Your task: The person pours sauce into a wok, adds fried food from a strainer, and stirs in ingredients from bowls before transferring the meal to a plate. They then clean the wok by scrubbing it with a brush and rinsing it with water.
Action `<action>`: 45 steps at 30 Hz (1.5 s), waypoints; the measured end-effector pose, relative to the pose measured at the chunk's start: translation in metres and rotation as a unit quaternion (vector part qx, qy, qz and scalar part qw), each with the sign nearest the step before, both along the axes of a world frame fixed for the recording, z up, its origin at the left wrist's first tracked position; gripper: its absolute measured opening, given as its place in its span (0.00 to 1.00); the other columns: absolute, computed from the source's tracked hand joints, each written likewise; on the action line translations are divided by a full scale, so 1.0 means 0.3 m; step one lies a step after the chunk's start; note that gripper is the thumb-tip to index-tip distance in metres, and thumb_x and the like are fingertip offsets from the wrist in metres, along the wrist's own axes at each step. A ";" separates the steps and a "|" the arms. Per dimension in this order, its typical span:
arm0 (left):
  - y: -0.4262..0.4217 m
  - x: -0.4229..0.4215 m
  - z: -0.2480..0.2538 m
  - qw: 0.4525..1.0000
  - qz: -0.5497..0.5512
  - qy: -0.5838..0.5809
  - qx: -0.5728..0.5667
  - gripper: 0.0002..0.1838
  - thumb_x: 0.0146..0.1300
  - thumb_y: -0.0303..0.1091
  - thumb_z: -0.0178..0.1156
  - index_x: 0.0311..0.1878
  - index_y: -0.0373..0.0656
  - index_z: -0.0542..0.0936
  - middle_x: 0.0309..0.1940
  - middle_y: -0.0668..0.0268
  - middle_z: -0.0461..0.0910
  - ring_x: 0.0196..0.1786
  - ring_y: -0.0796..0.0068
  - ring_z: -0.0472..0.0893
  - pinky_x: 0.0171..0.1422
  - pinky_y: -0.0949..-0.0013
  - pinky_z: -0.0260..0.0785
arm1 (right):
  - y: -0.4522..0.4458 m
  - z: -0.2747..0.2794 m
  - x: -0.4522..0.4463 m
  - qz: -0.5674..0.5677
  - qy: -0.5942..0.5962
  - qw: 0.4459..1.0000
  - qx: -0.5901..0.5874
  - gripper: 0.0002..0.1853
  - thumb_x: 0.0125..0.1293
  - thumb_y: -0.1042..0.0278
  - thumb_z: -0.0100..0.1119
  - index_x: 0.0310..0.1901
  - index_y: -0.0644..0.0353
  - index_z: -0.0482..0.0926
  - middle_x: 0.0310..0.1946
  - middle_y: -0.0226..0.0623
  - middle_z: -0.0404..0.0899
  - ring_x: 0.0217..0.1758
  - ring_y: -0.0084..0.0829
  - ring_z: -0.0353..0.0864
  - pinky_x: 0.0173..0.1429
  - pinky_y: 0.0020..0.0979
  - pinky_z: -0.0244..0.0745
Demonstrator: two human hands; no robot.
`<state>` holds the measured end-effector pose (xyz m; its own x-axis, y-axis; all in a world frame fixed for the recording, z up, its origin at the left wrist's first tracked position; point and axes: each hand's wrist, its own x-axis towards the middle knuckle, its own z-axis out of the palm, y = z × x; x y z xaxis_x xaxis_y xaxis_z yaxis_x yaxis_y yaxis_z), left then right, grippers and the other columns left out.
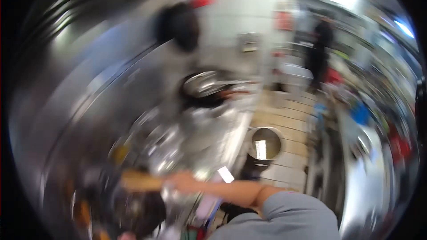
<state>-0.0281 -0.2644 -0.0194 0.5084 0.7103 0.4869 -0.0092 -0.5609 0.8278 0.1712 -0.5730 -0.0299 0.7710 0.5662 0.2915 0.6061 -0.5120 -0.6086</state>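
Observation:
My right hand reaches across to the left over the cooking counter, its fingers closed round a yellowish-brown, wood-coloured handle. Motion smears the handle, so what it belongs to cannot be made out. Just below it is a dark, round pan-like shape. Only a small blurred piece of my left hand shows at the bottom edge, beside that dark shape; its fingers are hidden. Blurred shiny metal ware lies on the counter beyond my right hand.
Farther along the steel counter sits a dark wok with a metal lid or bowl in it. A large pot stands at the counter's right side above the tiled floor. Beyond the aisle, a person stands near crowded shelves.

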 end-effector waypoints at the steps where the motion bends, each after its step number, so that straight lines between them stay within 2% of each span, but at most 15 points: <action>1: -0.015 -0.078 -0.077 0.998 0.016 0.002 -0.067 0.05 0.57 0.30 0.56 0.31 0.38 0.77 0.29 0.64 0.78 0.33 0.72 0.77 0.39 0.69 0.71 | 0.049 0.065 0.012 0.031 0.084 0.996 -0.013 0.23 0.50 0.59 0.64 0.52 0.43 0.77 0.49 0.36 0.78 0.48 0.42 0.78 0.48 0.41 0.73; 3: -0.138 -0.170 -0.128 0.952 -0.054 -0.157 -0.259 0.03 0.56 0.28 0.59 0.31 0.39 0.78 0.32 0.61 0.80 0.38 0.66 0.79 0.44 0.62 0.73 | 0.162 0.158 0.047 0.067 0.181 0.981 -0.035 0.24 0.53 0.60 0.64 0.54 0.43 0.75 0.50 0.35 0.77 0.48 0.41 0.78 0.51 0.41 0.73; 4: -0.192 -0.175 -0.157 0.980 -0.101 -0.169 0.013 0.02 0.57 0.26 0.59 0.32 0.39 0.76 0.36 0.57 0.80 0.41 0.63 0.79 0.49 0.59 0.72 | 0.221 0.132 0.074 0.124 0.047 0.989 -0.068 0.25 0.54 0.59 0.64 0.57 0.43 0.73 0.50 0.35 0.76 0.47 0.42 0.79 0.51 0.41 0.73; 10: -0.410 -0.194 0.033 0.986 -0.042 -0.125 -0.099 0.07 0.59 0.20 0.56 0.28 0.38 0.69 0.32 0.61 0.76 0.44 0.66 0.76 0.54 0.64 0.66 | 0.632 0.004 0.152 0.345 -0.048 0.886 -0.307 0.28 0.54 0.57 0.60 0.60 0.38 0.72 0.47 0.34 0.80 0.47 0.41 0.80 0.48 0.39 0.76; 20: -0.326 -0.097 0.042 0.984 -0.025 -0.123 -0.125 0.09 0.61 0.26 0.60 0.28 0.37 0.70 0.33 0.63 0.76 0.44 0.72 0.76 0.51 0.70 0.66 | 0.695 0.032 0.228 0.234 -0.131 0.906 -0.328 0.24 0.53 0.63 0.54 0.55 0.38 0.74 0.37 0.41 0.82 0.44 0.42 0.82 0.47 0.42 0.76; 24: -0.262 -0.113 0.089 0.992 -0.054 -0.065 -0.097 0.08 0.62 0.29 0.60 0.31 0.39 0.73 0.36 0.65 0.76 0.47 0.73 0.74 0.52 0.69 0.65 | 0.672 -0.009 0.334 0.251 -0.197 0.883 -0.344 0.17 0.50 0.67 0.57 0.44 0.53 0.81 0.42 0.41 0.80 0.41 0.44 0.82 0.43 0.41 0.77; 26: -0.243 -0.158 0.096 0.997 0.064 0.043 -0.029 0.08 0.61 0.32 0.61 0.37 0.39 0.74 0.37 0.64 0.75 0.46 0.72 0.75 0.49 0.70 0.67 | 0.680 0.051 0.372 0.198 -0.235 0.889 -0.339 0.19 0.52 0.68 0.57 0.48 0.51 0.79 0.43 0.41 0.79 0.42 0.43 0.81 0.43 0.42 0.77; 27: -0.267 -0.202 0.068 0.967 -0.002 -0.019 -0.256 0.15 0.60 0.38 0.63 0.46 0.43 0.72 0.42 0.63 0.73 0.45 0.68 0.75 0.49 0.68 0.68 | 0.650 0.094 0.355 0.201 -0.235 0.889 -0.338 0.19 0.52 0.68 0.57 0.48 0.51 0.79 0.43 0.41 0.79 0.42 0.43 0.81 0.43 0.42 0.77; 28: -0.321 -0.232 0.085 0.968 -0.002 -0.018 -0.252 0.15 0.60 0.38 0.63 0.46 0.43 0.72 0.42 0.63 0.73 0.45 0.68 0.75 0.49 0.68 0.68 | 0.622 0.159 0.334 0.181 -0.204 0.920 -0.280 0.20 0.53 0.67 0.57 0.51 0.49 0.77 0.43 0.40 0.78 0.43 0.42 0.81 0.44 0.43 0.76; 30: -0.455 -0.289 0.147 0.667 -0.318 -0.270 -0.617 0.20 0.61 0.46 0.61 0.50 0.46 0.70 0.45 0.61 0.72 0.40 0.67 0.74 0.45 0.69 0.70 | 0.600 0.216 0.326 0.153 -0.170 0.948 -0.219 0.22 0.54 0.65 0.58 0.54 0.48 0.76 0.43 0.40 0.78 0.44 0.41 0.80 0.45 0.43 0.75; 33: -0.495 -0.206 0.023 0.582 -0.252 -0.331 -0.698 0.21 0.63 0.52 0.57 0.48 0.46 0.71 0.47 0.59 0.69 0.38 0.69 0.73 0.37 0.73 0.69 | 0.565 0.208 0.310 0.188 -0.132 0.966 -0.117 0.28 0.56 0.59 0.61 0.61 0.43 0.70 0.45 0.37 0.77 0.47 0.42 0.78 0.49 0.42 0.74; 36: -0.352 -0.172 -0.041 0.776 -0.164 0.072 -0.605 0.19 0.64 0.51 0.55 0.41 0.44 0.70 0.30 0.67 0.70 0.24 0.79 0.66 0.25 0.78 0.63 | 0.521 0.300 0.239 0.193 -0.104 0.970 -0.104 0.28 0.57 0.60 0.60 0.62 0.41 0.69 0.47 0.37 0.77 0.47 0.43 0.78 0.49 0.41 0.74; 38: -0.279 -0.241 -0.078 0.892 -0.121 0.430 -0.065 0.21 0.61 0.46 0.58 0.53 0.45 0.70 0.30 0.55 0.76 0.31 0.60 0.78 0.35 0.60 0.71 | 0.479 0.376 0.210 0.192 -0.113 0.971 -0.086 0.28 0.57 0.61 0.61 0.62 0.40 0.69 0.48 0.37 0.76 0.47 0.43 0.78 0.49 0.41 0.74; 40: -0.284 -0.307 -0.060 0.831 0.032 0.548 0.089 0.28 0.55 0.46 0.61 0.58 0.48 0.69 0.32 0.47 0.78 0.42 0.49 0.79 0.43 0.52 0.71 | 0.434 0.455 0.201 0.196 -0.124 0.970 -0.069 0.29 0.57 0.61 0.61 0.62 0.39 0.69 0.49 0.36 0.76 0.47 0.43 0.78 0.49 0.40 0.75; 45: -0.125 -0.377 -0.172 0.831 0.177 0.526 0.039 0.21 0.50 0.47 0.64 0.42 0.42 0.78 0.27 0.49 0.79 0.39 0.50 0.81 0.44 0.52 0.72 | 0.292 0.669 0.147 0.163 -0.175 0.964 0.118 0.32 0.56 0.64 0.62 0.64 0.42 0.66 0.50 0.40 0.76 0.47 0.46 0.78 0.50 0.39 0.74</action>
